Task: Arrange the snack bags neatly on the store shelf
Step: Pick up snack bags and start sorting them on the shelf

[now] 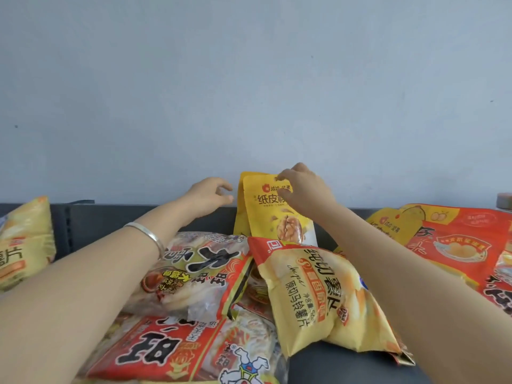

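Two yellow pouches stood upright at the back of the dark shelf [110, 220], leaning on the pale wall [249, 79]. The front walnut bag [273, 217] overlapped a second walnut bag [240, 212] just behind it to the left. The right hand [302, 187] gripped the front walnut bag at its top edge, fingers curled over the rim. The left hand [209, 196] hovered just left of both pouches, fingers loosely curled, holding nothing; a silver bangle [149, 236] sat on that wrist. The yellow chip bag [315, 295] lay tilted in front, covering the pouches' bases. Rice cracker bags [194, 273] lay piled under the left forearm. A red bag [457, 239] lay flat at right.
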Demonstrator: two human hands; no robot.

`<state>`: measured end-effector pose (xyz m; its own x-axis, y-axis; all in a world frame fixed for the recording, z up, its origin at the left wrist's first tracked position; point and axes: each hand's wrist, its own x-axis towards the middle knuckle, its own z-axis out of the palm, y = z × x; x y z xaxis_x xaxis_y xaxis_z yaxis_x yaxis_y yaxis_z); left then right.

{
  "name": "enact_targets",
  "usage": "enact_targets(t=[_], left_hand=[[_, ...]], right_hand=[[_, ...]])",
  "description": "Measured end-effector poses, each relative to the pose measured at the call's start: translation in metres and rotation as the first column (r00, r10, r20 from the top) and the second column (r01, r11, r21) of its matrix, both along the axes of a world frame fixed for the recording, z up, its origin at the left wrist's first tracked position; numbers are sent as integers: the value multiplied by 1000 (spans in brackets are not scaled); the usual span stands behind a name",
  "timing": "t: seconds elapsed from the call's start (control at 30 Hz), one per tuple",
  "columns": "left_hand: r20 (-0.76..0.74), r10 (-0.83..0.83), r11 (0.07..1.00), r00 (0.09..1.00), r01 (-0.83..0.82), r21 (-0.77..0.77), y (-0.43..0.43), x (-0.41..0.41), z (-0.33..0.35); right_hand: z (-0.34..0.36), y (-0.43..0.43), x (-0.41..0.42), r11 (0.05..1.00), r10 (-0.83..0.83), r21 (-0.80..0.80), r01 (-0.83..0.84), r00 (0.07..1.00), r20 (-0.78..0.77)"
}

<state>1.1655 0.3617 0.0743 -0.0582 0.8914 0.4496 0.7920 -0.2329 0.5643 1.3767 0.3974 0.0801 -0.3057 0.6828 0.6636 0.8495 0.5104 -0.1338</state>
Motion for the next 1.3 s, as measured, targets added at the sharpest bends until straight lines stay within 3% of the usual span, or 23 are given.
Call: enact_targets(t=[0.13, 0.2, 0.5, 0.7, 0.8, 0.93, 1.03, 1.13, 1.2, 1.3], left_hand=[[-208, -8, 996, 978, -11, -91, -29, -25, -8], [-239, -7, 990, 971, -27, -140, -43, -36, -12], [-266, 45, 979, 963, -96, -180, -99, -81, -20], [-229, 140, 932, 963, -206, -299, -118, -115, -50], [-184, 165, 907, 969, -223, -357, -122, -125, -59], [-200, 235, 874, 951, -297, -386, -125, -133, -67], [-148, 195, 890, 970, -238, -390, -130, -135, -71], [84, 49, 943, 995, -18, -334, -135, -134, -71], [209, -26, 954, 978, 87, -286, -140, -133, -71], [349, 4, 969, 937, 83, -232, -144, -135, -70]], right_hand=[[0, -26, -32, 944, 220, -297, -146, 948, 231], [-3, -39, -44, 903, 284, -395, -168, 924, 258], [1, -94, -75, 879, 285, -459, -126, 911, 297], [-9, -124, -111, 920, 133, -391, 23, 920, 368], [-19, -136, -117, 932, -83, -290, 216, 908, 410], [-30, -156, -113, 865, -342, -205, 458, 837, 427], [-32, -170, -112, 783, -369, -326, 530, 817, 444], [-34, -177, -119, 733, -309, -490, 472, 873, 377], [-36, -176, -125, 751, -259, -556, 356, 934, 247], [-41, -168, -128, 810, -209, -565, 160, 978, -21]])
